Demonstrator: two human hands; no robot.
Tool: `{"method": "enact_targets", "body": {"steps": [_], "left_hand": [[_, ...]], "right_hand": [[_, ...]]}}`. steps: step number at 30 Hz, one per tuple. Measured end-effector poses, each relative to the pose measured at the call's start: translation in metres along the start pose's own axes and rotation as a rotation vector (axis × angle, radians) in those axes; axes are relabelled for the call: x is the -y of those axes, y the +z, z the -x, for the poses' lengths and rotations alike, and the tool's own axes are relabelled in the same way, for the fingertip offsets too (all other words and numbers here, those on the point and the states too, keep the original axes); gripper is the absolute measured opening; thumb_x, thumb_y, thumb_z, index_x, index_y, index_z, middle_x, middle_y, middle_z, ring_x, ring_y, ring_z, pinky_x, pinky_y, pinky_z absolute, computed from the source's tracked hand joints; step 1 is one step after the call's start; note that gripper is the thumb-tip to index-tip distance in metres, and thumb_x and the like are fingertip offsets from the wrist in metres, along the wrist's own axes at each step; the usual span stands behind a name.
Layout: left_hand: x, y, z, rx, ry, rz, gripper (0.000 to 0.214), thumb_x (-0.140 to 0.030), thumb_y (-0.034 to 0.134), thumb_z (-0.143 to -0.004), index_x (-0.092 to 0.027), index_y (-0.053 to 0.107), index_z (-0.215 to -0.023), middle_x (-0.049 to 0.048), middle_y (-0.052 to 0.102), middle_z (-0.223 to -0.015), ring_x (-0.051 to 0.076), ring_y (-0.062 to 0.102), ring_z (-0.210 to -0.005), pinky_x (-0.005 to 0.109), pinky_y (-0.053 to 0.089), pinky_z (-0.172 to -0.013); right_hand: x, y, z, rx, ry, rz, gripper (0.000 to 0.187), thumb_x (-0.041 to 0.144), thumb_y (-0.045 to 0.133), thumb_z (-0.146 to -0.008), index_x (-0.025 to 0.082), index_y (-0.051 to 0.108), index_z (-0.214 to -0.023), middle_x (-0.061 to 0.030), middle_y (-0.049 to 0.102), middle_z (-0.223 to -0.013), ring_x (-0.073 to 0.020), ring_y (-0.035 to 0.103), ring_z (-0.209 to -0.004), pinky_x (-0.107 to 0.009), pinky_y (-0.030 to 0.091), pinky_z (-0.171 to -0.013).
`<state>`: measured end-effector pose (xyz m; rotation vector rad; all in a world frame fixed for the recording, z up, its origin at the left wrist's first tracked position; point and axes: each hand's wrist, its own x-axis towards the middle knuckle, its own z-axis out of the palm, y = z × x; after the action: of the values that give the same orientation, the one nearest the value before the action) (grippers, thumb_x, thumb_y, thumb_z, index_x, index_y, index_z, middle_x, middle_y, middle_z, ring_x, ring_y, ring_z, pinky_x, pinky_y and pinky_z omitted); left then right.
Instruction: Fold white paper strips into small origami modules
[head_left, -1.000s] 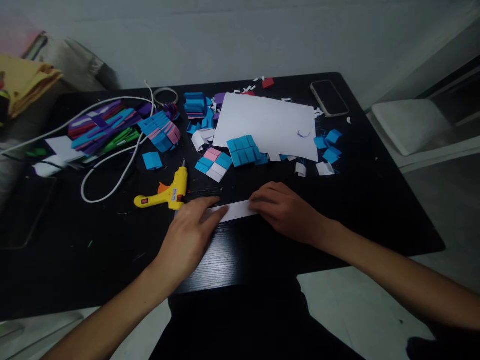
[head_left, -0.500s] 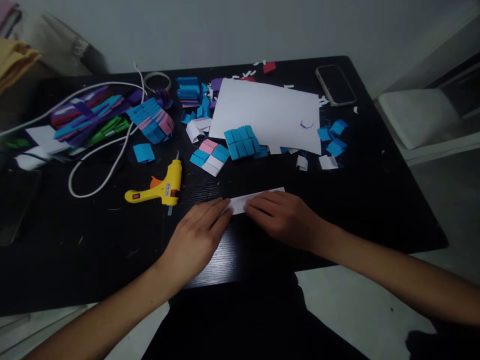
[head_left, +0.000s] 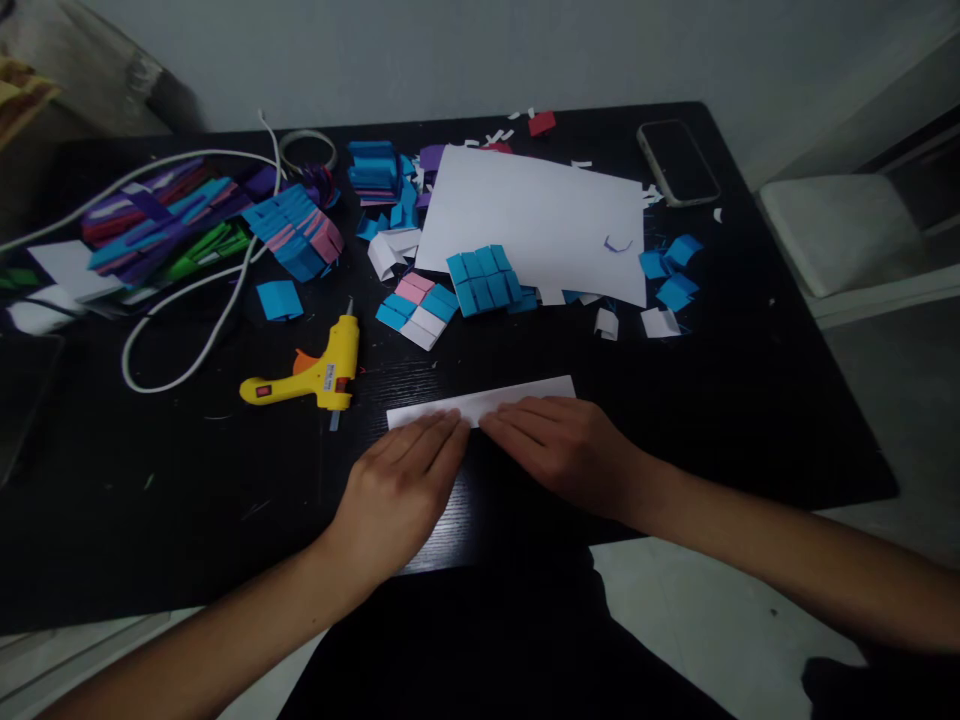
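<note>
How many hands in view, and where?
2: the left hand at the white strip's left half, the right hand at its right half. No others show.

Glue gun point(head_left: 331, 370) left of paper strip point(head_left: 480, 403); sheet point(head_left: 536, 215) behind; phone point(head_left: 679, 163) right of sheet.

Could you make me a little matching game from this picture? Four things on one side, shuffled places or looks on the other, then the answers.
1. white paper strip
2. glue gun
3. phone
4. white cable

A. near the far right corner of the black table
B. looped, on the left
C. touched by the left hand and right hand
D. yellow, with an orange trigger

Pairs: 1-C, 2-D, 3-A, 4-B
</note>
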<state>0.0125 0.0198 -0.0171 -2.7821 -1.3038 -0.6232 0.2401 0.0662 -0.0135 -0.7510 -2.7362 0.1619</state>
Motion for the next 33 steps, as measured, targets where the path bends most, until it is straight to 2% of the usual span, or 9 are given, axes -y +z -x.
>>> {"method": "enact_targets", "body": {"steps": [7, 10, 14, 18, 24, 29, 33], "left_hand": [[-0.007, 0.0, -0.003, 0.003, 0.024, -0.088, 0.035, 0.001, 0.043, -0.098, 0.0, 0.069, -0.121, 0.0196, 0.077, -0.113, 0.03, 0.076, -0.104, 0.041, 0.067, -0.086], [-0.01, 0.001, -0.001, 0.041, 0.04, -0.112, 0.036, 0.001, 0.044, -0.096, 0.002, 0.067, -0.123, 0.0213, 0.076, -0.116, 0.032, 0.074, -0.108, 0.042, 0.066, -0.089], [-0.011, 0.002, 0.001, 0.085, 0.041, -0.13, 0.038, 0.001, 0.045, -0.094, 0.003, 0.064, -0.127, 0.0224, 0.073, -0.121, 0.034, 0.072, -0.113, 0.044, 0.065, -0.093], [-0.012, 0.002, 0.0, 0.115, 0.035, -0.147, 0.042, 0.002, 0.041, -0.092, 0.003, 0.063, -0.128, 0.0224, 0.072, -0.123, 0.033, 0.071, -0.113, 0.042, 0.064, -0.093], [-0.021, 0.002, -0.006, 0.214, -0.014, -0.151, 0.038, -0.001, 0.045, -0.088, -0.005, 0.066, -0.12, 0.0211, 0.051, -0.154, 0.036, 0.067, -0.117, 0.045, 0.064, -0.087], [-0.027, 0.004, -0.007, 0.27, -0.061, -0.138, 0.039, -0.004, 0.047, -0.088, -0.006, 0.064, -0.123, 0.0229, 0.044, -0.158, 0.04, 0.063, -0.121, 0.052, 0.059, -0.092], [-0.026, 0.004, -0.002, 0.286, -0.102, -0.114, 0.039, -0.005, 0.048, -0.088, -0.006, 0.064, -0.123, 0.0219, 0.037, -0.163, 0.038, 0.061, -0.127, 0.051, 0.057, -0.096]], "right_hand": [[0.009, 0.008, -0.005, -0.082, 0.028, 0.146, 0.03, 0.004, 0.046, -0.101, 0.002, 0.07, -0.119, -0.0119, 0.072, -0.085, -0.0209, 0.065, -0.079, -0.034, 0.054, -0.07], [0.012, 0.013, -0.005, -0.072, 0.074, 0.152, 0.031, 0.004, 0.048, -0.1, 0.001, 0.068, -0.123, -0.0129, 0.07, -0.087, -0.0217, 0.062, -0.08, -0.035, 0.053, -0.072], [0.012, 0.015, -0.001, -0.076, 0.153, 0.171, 0.031, 0.009, 0.052, -0.099, 0.002, 0.068, -0.125, -0.0124, 0.069, -0.086, -0.0221, 0.059, -0.076, -0.035, 0.05, -0.066], [0.009, 0.012, 0.005, -0.098, 0.216, 0.141, 0.031, 0.016, 0.055, -0.101, 0.0, 0.069, -0.123, -0.0146, 0.07, -0.09, -0.024, 0.06, -0.081, -0.037, 0.051, -0.067], [0.011, 0.011, 0.01, -0.096, 0.26, 0.137, 0.031, 0.019, 0.055, -0.101, 0.001, 0.069, -0.123, -0.0173, 0.07, -0.095, -0.0253, 0.058, -0.084, -0.039, 0.054, -0.072], [0.013, 0.013, 0.01, -0.105, 0.27, 0.128, 0.032, 0.016, 0.054, -0.101, 0.0, 0.068, -0.125, -0.0186, 0.069, -0.097, -0.0256, 0.058, -0.086, -0.039, 0.055, -0.072], [0.013, 0.013, 0.011, -0.108, 0.271, 0.127, 0.031, 0.017, 0.056, -0.101, 0.001, 0.069, -0.124, -0.0184, 0.07, -0.099, -0.0263, 0.06, -0.089, -0.04, 0.056, -0.073]]}}
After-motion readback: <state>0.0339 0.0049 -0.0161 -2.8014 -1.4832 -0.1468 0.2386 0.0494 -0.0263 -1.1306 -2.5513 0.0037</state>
